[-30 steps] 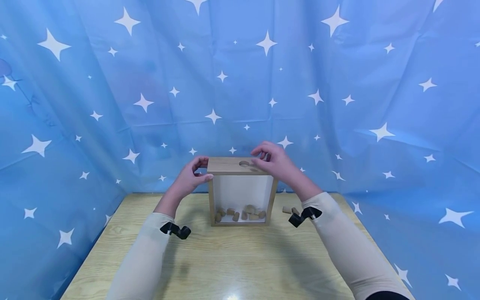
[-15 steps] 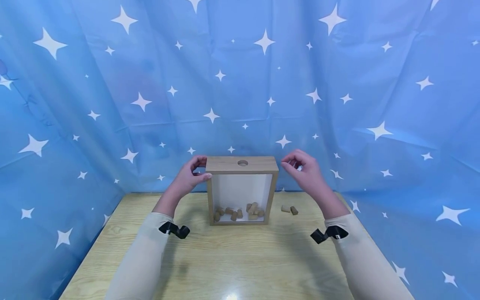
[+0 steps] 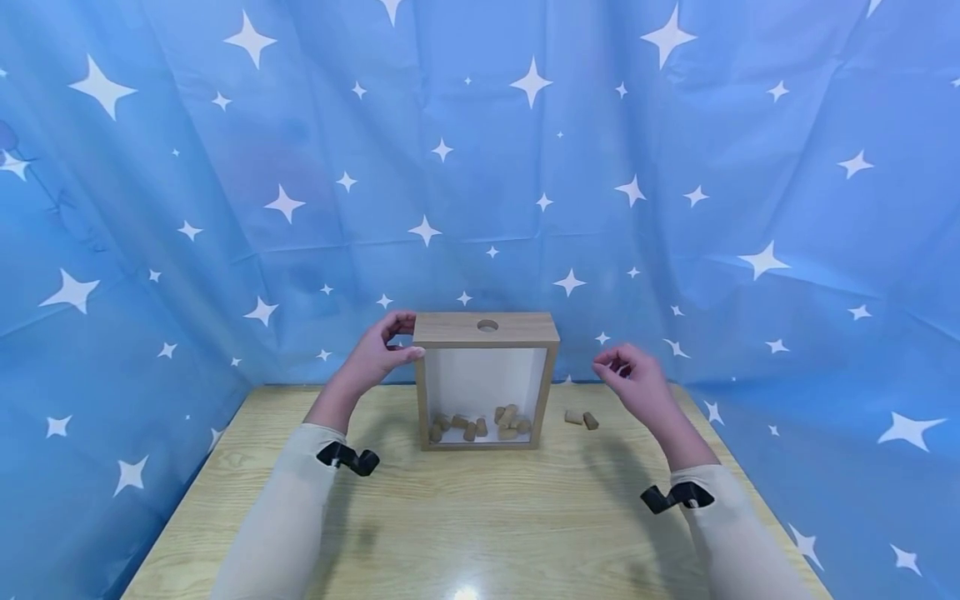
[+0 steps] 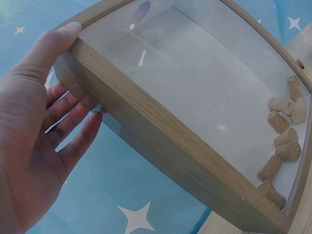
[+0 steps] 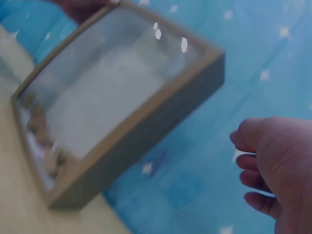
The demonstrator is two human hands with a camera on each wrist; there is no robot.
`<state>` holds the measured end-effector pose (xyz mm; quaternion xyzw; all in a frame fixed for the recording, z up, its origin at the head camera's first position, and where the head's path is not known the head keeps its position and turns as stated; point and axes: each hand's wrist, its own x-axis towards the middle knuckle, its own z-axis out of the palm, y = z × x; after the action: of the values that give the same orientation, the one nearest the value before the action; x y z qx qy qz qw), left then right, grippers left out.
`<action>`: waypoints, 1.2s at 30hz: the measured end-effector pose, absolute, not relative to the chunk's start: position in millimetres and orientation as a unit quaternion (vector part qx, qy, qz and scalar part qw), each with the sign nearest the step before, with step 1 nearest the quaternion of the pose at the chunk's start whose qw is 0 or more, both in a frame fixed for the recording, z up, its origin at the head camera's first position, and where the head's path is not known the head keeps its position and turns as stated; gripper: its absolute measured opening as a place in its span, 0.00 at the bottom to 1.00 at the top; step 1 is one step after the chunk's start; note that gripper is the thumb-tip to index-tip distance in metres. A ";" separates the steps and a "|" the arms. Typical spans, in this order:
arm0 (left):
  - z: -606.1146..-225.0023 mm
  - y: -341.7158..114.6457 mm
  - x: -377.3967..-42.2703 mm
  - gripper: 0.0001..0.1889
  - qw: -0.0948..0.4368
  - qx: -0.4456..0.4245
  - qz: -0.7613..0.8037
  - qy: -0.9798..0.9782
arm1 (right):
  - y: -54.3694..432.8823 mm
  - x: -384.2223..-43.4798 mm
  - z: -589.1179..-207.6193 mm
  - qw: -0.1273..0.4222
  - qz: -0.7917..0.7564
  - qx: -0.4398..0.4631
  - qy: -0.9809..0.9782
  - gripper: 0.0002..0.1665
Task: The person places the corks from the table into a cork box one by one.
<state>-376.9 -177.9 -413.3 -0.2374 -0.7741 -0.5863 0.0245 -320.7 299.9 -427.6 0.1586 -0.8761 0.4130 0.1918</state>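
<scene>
A wooden shadow box (image 3: pixel 486 330) with a clear front and a round hole in its top stands upright on the table. Several corks (image 4: pixel 279 122) lie inside along its bottom. My left hand (image 3: pixel 378 354) holds the box at its upper left corner, the thumb on the front frame and the fingers along the side and behind. My right hand (image 3: pixel 636 383) hangs in the air to the right of the box, its fingers loosely bent with nothing between them. Below and left of it, two loose corks (image 3: pixel 573 417) lie on the table beside the box.
The light wood table (image 3: pixel 465 517) ends at the back against a blue curtain (image 3: pixel 480 167) printed with white stars. A black camera mount sits on each wrist.
My right hand has left the top of the box by the hole and moved right and down toward the loose corks. Corks inside the box have shifted at the right. My left hand stays put.
</scene>
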 end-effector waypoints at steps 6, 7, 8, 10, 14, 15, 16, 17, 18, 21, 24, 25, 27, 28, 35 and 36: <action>-412.9 -178.5 -377.9 0.36 0.021 -0.237 -0.583 -0.777 | 314.4 -328.3 -471.0 0.151 0.406 0.118 -0.894 0.08; -412.8 -178.8 -377.9 0.36 0.021 -0.237 -0.582 -0.778 | 315.3 -329.2 -476.9 0.142 0.406 0.111 -0.896 0.08; -412.7 -179.0 -377.9 0.36 0.020 -0.237 -0.582 -0.778 | 316.3 -330.1 -482.8 0.133 0.407 0.105 -0.898 0.09; -412.4 -179.3 -377.6 0.36 0.016 -0.238 -0.582 -0.778 | 317.2 -331.9 -495.0 0.114 0.404 0.094 -0.903 0.12; -412.4 -180.5 -378.0 0.36 0.009 -0.245 -0.578 -0.778 | 315.2 -333.6 -515.9 0.077 0.395 0.082 -0.912 0.23; -412.2 -180.8 -378.0 0.36 0.007 -0.245 -0.577 -0.779 | 314.0 -333.9 -520.2 0.072 0.390 0.081 -0.914 0.26; -412.0 -181.0 -377.9 0.36 0.006 -0.246 -0.576 -0.779 | 313.0 -334.3 -524.5 0.068 0.385 0.079 -0.917 0.27; -411.9 -181.3 -378.0 0.36 0.004 -0.247 -0.576 -0.779 | 311.9 -334.3 -528.3 0.064 0.381 0.077 -0.919 0.28; -411.6 -181.5 -377.9 0.37 0.002 -0.247 -0.575 -0.780 | 311.1 -334.6 -532.0 0.062 0.377 0.075 -0.921 0.29; -410.4 -181.2 -377.1 0.37 -0.006 -0.248 -0.577 -0.778 | 310.9 -334.9 -541.8 0.050 0.375 0.070 -0.923 0.31; -410.0 -180.6 -376.6 0.38 -0.016 -0.248 -0.580 -0.776 | 312.8 -335.8 -551.8 0.039 0.375 0.070 -0.923 0.35; -409.9 -180.5 -376.2 0.38 -0.019 -0.248 -0.580 -0.776 | 313.7 -336.6 -555.6 0.039 0.373 0.072 -0.924 0.36; -409.9 -180.5 -375.5 0.39 -0.025 -0.247 -0.578 -0.777 | 315.1 -338.3 -562.4 0.043 0.366 0.074 -0.927 0.38; -409.9 -180.4 -375.1 0.39 -0.028 -0.247 -0.577 -0.778 | 315.8 -339.3 -565.6 0.045 0.364 0.074 -0.928 0.38; -408.9 -181.9 -374.0 0.39 -0.028 -0.247 -0.578 -0.777 | 320.1 -345.5 -577.3 0.060 0.345 0.078 -0.934 0.34; -408.5 -182.2 -373.7 0.39 -0.029 -0.247 -0.578 -0.777 | 320.8 -346.1 -577.7 0.062 0.342 0.081 -0.934 0.33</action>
<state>-373.7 -182.2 -408.5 -0.2468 -0.7774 -0.5778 -0.0290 -346.1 320.8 -577.7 0.0813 -0.9340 0.3424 0.0621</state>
